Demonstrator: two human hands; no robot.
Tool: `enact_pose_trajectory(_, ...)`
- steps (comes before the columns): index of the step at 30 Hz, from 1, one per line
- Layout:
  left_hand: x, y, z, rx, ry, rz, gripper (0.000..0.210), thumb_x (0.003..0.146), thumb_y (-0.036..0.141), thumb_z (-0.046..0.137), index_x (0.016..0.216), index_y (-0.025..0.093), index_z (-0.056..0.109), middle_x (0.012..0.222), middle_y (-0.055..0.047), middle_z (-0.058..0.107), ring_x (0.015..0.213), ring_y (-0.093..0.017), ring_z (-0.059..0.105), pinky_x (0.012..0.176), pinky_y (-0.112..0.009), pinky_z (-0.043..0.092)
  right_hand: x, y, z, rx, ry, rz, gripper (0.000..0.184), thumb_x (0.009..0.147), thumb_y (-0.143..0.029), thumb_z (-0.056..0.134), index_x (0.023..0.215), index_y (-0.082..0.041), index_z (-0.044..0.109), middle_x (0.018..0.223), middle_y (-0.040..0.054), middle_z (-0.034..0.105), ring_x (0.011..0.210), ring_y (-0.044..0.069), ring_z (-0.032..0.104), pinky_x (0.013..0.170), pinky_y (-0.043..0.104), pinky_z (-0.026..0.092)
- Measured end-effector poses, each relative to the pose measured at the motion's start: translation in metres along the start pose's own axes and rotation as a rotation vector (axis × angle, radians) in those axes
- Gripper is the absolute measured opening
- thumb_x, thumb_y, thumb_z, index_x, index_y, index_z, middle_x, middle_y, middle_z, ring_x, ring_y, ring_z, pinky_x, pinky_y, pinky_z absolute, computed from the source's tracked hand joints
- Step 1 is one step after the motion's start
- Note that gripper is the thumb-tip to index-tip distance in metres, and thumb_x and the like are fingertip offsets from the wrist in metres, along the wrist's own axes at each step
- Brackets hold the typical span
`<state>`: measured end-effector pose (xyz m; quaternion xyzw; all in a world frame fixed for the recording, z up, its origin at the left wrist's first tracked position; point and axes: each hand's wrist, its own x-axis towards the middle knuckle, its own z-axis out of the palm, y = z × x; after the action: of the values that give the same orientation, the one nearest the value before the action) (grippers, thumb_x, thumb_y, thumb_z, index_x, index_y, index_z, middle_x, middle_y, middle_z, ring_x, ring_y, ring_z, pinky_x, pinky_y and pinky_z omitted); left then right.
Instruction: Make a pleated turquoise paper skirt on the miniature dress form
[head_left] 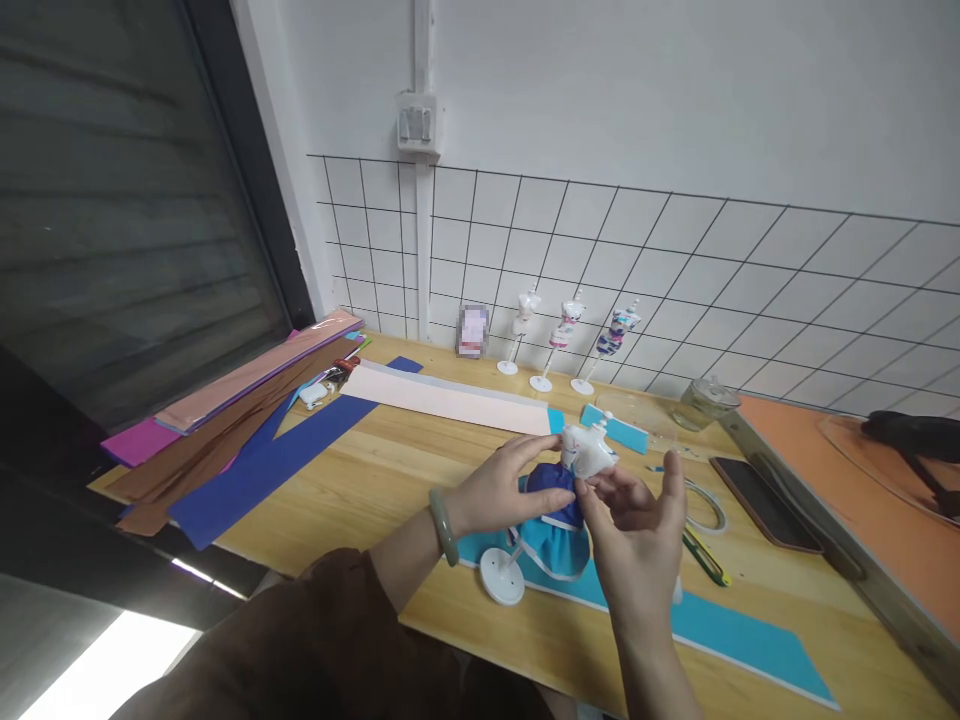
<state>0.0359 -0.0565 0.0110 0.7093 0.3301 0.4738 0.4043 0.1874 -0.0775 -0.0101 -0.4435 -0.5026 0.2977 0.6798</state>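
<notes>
Fingers half-curled, your left hand (487, 492) and looser right hand (636, 525) hold the mannequin (588, 452), base (502, 580) toward seven o'clock, likely steadying its waist

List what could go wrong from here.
The small dress form is tilted, so it might topple if the left hand and right hand loosen. Its dark-blue fabric could crease under the left thumb. The utility knife lies beside the right hand and might get knocked.
</notes>
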Motion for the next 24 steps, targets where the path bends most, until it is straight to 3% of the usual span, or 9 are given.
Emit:
enact_pose_trajectory(5,0.0,0.001,0.008,0.068,0.063,0.032,0.054,0.073,0.013,0.063,0.126,0.017,0.053,0.117,-0.011,0.062,0.111,-0.024,0.057,0.1,-0.038,0.043,-0.001,0.001,0.001,-0.031,0.027,-0.043,0.094,0.072,-0.032,0.074,0.147,-0.03,0.017,0.094,0.002,0.059,0.087,0.018,0.061,0.092,0.047,0.044)
enact_pose_trajectory(12,-0.004,-0.002,0.016,0.047,0.142,-0.036,0.044,0.081,0.018,0.057,0.124,0.019,0.048,0.107,-0.009,0.065,0.106,-0.021,0.06,0.094,-0.037,0.046,-0.005,-0.001,0.0,-0.058,0.061,-0.115,0.086,0.072,-0.03,0.073,0.143,-0.031,0.025,0.105,0.005,0.056,0.084,0.017,0.064,0.088,0.045,0.048)
enact_pose_trajectory(15,-0.007,-0.003,0.02,0.051,0.179,0.001,0.037,0.078,0.02,0.062,0.113,0.018,0.049,0.107,-0.009,0.064,0.107,-0.021,0.06,0.094,-0.036,0.046,-0.009,0.002,-0.002,-0.11,0.072,-0.175,0.063,0.075,-0.029,0.071,0.131,-0.029,0.041,0.117,0.0094,0.053,0.086,0.019,0.065,0.086,0.046,0.05)
enact_pose_trajectory(19,-0.007,-0.006,0.023,0.103,0.218,-0.001,0.022,0.077,0.018,0.06,0.097,0.018,0.053,0.103,-0.008,0.065,0.104,-0.02,0.061,0.093,-0.033,0.046,-0.013,0.008,-0.006,-0.252,0.051,-0.304,0.023,0.079,-0.027,0.066,0.101,-0.022,0.06,0.111,0.0106,0.057,0.109,0.027,0.057,0.092,0.05,0.046)
enact_pose_trajectory(24,-0.005,-0.006,0.024,0.129,0.226,-0.023,0.005,0.083,0.019,0.053,0.087,0.019,0.056,0.102,-0.007,0.068,0.1,-0.021,0.062,0.09,-0.034,0.047,-0.014,0.002,-0.01,-0.402,-0.012,-0.373,0.013,0.083,-0.025,0.062,0.096,-0.021,0.064,0.115,0.0115,0.056,0.114,0.027,0.052,0.093,0.05,0.044)
